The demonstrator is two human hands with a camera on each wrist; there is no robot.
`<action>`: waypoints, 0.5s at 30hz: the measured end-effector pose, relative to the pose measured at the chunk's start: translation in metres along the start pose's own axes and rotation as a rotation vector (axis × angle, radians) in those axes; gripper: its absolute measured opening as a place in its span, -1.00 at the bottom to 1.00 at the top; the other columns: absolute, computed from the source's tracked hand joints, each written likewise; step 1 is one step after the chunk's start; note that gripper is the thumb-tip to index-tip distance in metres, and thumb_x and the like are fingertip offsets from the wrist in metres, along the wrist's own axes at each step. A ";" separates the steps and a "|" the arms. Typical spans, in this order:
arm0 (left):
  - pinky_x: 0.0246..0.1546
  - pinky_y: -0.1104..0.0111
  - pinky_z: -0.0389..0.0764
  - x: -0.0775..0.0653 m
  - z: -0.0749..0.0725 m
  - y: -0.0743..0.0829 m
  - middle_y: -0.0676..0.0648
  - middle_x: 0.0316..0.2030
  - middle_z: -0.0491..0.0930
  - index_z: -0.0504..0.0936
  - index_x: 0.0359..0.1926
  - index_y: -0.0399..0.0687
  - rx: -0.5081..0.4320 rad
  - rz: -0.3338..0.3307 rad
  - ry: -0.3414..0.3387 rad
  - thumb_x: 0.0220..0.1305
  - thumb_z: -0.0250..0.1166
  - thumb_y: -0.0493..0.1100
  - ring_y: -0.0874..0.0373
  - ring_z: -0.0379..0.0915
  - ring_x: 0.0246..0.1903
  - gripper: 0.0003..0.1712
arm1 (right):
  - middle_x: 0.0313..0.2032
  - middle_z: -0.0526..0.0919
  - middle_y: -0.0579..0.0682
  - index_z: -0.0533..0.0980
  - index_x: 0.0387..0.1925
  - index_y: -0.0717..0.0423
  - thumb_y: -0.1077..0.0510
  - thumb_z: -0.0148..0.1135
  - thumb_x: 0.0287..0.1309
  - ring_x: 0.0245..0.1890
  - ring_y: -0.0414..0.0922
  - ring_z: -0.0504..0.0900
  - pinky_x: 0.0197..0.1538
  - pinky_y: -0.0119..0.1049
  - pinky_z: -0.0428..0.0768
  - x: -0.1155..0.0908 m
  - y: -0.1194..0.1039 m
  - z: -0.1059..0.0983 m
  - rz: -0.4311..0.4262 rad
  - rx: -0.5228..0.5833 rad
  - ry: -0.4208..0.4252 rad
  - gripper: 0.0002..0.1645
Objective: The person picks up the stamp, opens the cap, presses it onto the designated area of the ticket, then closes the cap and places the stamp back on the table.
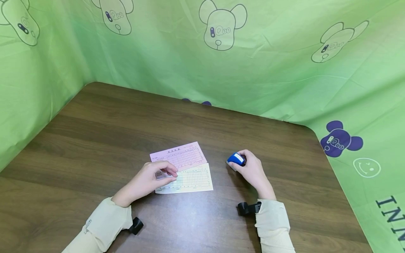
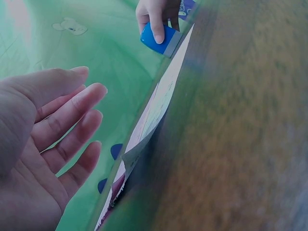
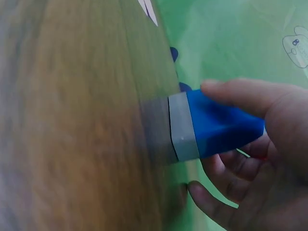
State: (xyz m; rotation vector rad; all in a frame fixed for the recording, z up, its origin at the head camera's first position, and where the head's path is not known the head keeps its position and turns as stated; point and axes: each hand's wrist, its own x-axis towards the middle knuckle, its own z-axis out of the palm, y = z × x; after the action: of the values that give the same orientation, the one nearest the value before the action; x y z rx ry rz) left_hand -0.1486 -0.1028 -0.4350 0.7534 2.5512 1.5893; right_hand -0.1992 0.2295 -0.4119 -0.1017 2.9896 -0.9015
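Observation:
My right hand [image 1: 254, 173] grips a blue stamp [image 1: 236, 159] with a white label on top and a grey base. In the right wrist view the stamp [image 3: 221, 125] sits between thumb and fingers, its grey base facing the tabletop. My left hand [image 1: 155, 178] hovers over the left part of two printed slips, its fingers loosely bent and nothing between them. The pink slip [image 1: 190, 154] lies behind, partly under the pale yellow slip [image 1: 197, 179]. The left wrist view shows the yellow slip's near corner [image 2: 137, 151] curling up, with a ragged edge below it.
A brown wooden table [image 1: 110, 116] with rounded corners bears the slips. Green printed cloth [image 1: 164, 52] hangs along its back and sides. Each wrist wears a black band; the right one's camera mount [image 1: 243, 209] sticks out to the left.

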 end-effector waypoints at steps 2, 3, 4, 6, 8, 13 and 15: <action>-0.11 0.36 0.58 0.000 0.000 -0.001 0.10 -0.32 0.70 0.67 -0.22 -0.04 0.001 0.001 0.002 0.19 0.36 -0.24 0.28 0.58 -0.25 -0.88 | -0.04 0.57 0.26 0.44 0.00 0.27 0.05 0.37 0.09 -0.06 0.16 0.55 0.01 0.03 0.56 0.001 0.002 0.000 -0.011 -0.001 -0.004 -0.47; -0.12 0.36 0.59 0.000 0.000 -0.001 0.10 -0.32 0.70 0.67 -0.22 -0.04 0.001 0.002 0.003 0.19 0.36 -0.24 0.28 0.58 -0.25 -0.88 | -0.04 0.56 0.27 0.43 0.01 0.29 0.05 0.36 0.10 -0.05 0.15 0.54 0.03 0.02 0.54 0.001 0.003 -0.001 -0.015 0.003 -0.013 -0.46; -0.11 0.36 0.59 0.000 0.000 -0.001 0.10 -0.32 0.70 0.67 -0.22 -0.04 0.001 0.002 0.004 0.19 0.37 -0.25 0.28 0.58 -0.25 -0.88 | -0.05 0.56 0.26 0.43 0.02 0.29 0.05 0.37 0.11 -0.07 0.13 0.54 0.02 -0.02 0.53 0.002 0.004 -0.002 -0.021 0.001 -0.011 -0.46; -0.11 0.35 0.59 0.000 0.001 -0.001 0.10 -0.33 0.70 0.67 -0.22 -0.05 0.001 0.003 0.005 0.18 0.37 -0.25 0.28 0.58 -0.25 -0.87 | -0.10 0.56 0.23 0.45 0.01 0.30 0.07 0.38 0.10 -0.10 0.09 0.53 -0.02 -0.10 0.50 0.002 0.004 -0.003 -0.031 0.000 0.001 -0.47; -0.11 0.35 0.59 0.000 0.001 -0.001 0.10 -0.33 0.70 0.67 -0.22 -0.05 0.003 0.008 0.006 0.18 0.37 -0.25 0.28 0.58 -0.25 -0.87 | -0.11 0.57 0.21 0.45 0.01 0.29 0.09 0.39 0.11 -0.10 0.07 0.54 -0.03 -0.14 0.48 0.002 0.004 -0.006 -0.040 0.001 0.015 -0.49; -0.11 0.35 0.59 0.000 0.000 -0.001 0.10 -0.32 0.70 0.67 -0.21 -0.05 0.002 0.008 0.004 0.19 0.36 -0.25 0.27 0.58 -0.24 -0.87 | -0.07 0.57 0.23 0.44 0.02 0.30 0.16 0.38 0.11 -0.05 0.10 0.53 0.06 -0.04 0.47 -0.001 -0.002 -0.013 -0.074 0.021 0.045 -0.50; -0.11 0.35 0.58 0.000 -0.001 -0.001 0.10 -0.32 0.70 0.67 -0.21 -0.05 0.000 0.005 0.001 0.20 0.36 -0.25 0.27 0.58 -0.24 -0.88 | -0.06 0.57 0.24 0.44 0.03 0.31 0.17 0.38 0.10 -0.03 0.12 0.52 0.09 0.00 0.47 -0.003 -0.004 -0.015 -0.094 0.020 0.055 -0.50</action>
State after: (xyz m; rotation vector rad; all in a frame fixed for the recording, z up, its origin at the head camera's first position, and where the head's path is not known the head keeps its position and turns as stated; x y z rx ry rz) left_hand -0.1490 -0.1040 -0.4360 0.7592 2.5521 1.5920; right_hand -0.1970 0.2347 -0.3972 -0.2230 3.0484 -0.9579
